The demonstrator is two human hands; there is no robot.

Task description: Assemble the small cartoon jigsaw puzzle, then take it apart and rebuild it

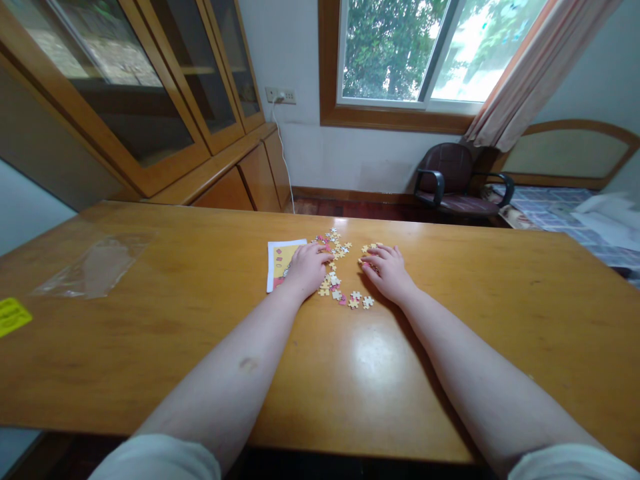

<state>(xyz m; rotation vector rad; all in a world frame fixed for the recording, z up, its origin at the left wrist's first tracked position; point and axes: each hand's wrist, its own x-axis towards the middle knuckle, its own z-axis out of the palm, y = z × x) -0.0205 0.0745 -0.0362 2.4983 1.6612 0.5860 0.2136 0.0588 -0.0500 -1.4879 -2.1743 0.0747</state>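
Note:
Loose jigsaw puzzle pieces point(336, 280), yellow, pink and pale, lie scattered on the wooden table point(200, 267) between my hands. My left hand point(309, 265) rests palm down with fingers stretched over pieces on the left side. Under its wrist and palm lies a printed picture sheet point(271, 267) with a white border, partly hidden. On the right, my right hand point(391, 270) spreads its fingers over a few more pieces, touching them near the fingertips. Some pieces under both hands are hidden. Neither hand lifts anything that I can see.
A clear plastic bag point(100, 267) lies flat on the table's left side, with a yellow label point(13, 317) near the left edge. Beyond the table stand a glass-door cabinet point(200, 147), an office chair point(450, 177) and a bed point(565, 207).

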